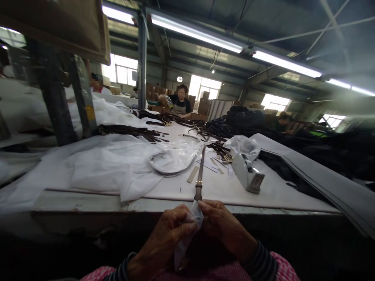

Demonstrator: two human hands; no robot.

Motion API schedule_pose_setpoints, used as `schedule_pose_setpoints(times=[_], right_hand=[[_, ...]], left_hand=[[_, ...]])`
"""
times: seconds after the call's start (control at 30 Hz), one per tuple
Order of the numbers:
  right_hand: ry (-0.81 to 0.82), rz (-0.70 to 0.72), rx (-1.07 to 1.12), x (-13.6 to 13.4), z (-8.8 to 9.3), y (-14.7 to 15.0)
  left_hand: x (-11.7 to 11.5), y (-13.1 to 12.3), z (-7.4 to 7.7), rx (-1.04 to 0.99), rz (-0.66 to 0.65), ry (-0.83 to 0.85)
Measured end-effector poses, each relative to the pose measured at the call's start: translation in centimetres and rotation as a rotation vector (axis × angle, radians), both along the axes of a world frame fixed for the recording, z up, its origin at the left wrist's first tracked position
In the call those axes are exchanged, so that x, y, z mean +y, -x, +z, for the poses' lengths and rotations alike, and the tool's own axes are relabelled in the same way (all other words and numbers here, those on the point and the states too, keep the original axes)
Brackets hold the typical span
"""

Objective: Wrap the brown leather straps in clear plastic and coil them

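A brown leather strap point(200, 168) with a gold-coloured buckle lies lengthwise on the table, its near end reaching over the front edge to my fingers. Translucent white plastic wrapping point(195, 214) meets that end and hangs down below it. My left hand point(171, 232) is closed, pinching the wrapping between thumb and fingers. Close beside it, my right hand point(224, 224) is closed too, its fingertips at the strap's end where the wrapping begins. Its other fingers are partly hidden. A grey tape dispenser point(249, 175) stands right of the strap.
White plastic bags point(108, 164) cover the table's left side, near a plastic-wrapped loop point(171, 171). Cardboard strips point(192, 174) lie by the strap. Bundles of dark straps point(137, 132) and dark piled goods point(243, 119) are farther back. A person point(181, 103) sits across the table.
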State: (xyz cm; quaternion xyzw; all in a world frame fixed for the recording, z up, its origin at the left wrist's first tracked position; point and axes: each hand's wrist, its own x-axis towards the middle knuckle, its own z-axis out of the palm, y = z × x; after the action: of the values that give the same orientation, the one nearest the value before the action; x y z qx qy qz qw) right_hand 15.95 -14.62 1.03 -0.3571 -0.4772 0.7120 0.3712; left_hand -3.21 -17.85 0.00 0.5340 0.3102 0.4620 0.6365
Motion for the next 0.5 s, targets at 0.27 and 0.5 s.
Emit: schedule_pose_setpoints(times=[0.27,0.5], right_hand=[[-0.139,-0.238,0.13,4.6,6.7,0.9],[-0.342,-0.284,0.106,5.2,12.4,2.4]], left_hand=[[0.5,3.9,0.3,0.103,0.224,-0.165],[0.7,3.4,-1.5,-0.018,0.203,-0.048]])
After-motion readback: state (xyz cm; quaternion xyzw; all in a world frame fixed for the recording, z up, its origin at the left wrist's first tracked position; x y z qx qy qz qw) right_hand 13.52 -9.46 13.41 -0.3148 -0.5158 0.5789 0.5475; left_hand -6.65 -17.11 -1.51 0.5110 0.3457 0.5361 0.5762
